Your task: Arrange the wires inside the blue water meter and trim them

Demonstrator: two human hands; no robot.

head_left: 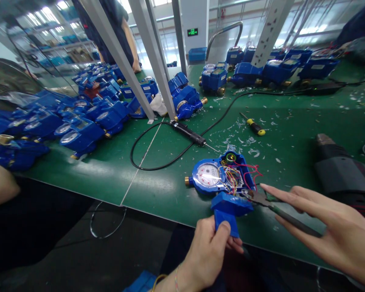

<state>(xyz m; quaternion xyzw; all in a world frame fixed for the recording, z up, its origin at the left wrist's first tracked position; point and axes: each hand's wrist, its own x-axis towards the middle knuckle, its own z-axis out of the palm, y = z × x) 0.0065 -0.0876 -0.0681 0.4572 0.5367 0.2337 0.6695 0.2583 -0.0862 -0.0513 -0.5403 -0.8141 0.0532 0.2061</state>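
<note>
A blue water meter lies near the table's front edge, its round dial facing up and its wiring compartment uncovered. Red, yellow and white wires spill out of that compartment. My left hand pinches a blue plastic cover between thumb and fingers, tilted against the meter's near side. In my right hand is a pair of pliers, its handles spread between my fingers. The jaws reach the compartment's near right corner; whether they grip a wire I cannot tell.
Behind the meter lie a black electric screwdriver with a looping cable and a yellow-black screwdriver. A heat gun rests at right. Many blue meters crowd the left and back. Metal posts rise from the table. Other people stand nearby.
</note>
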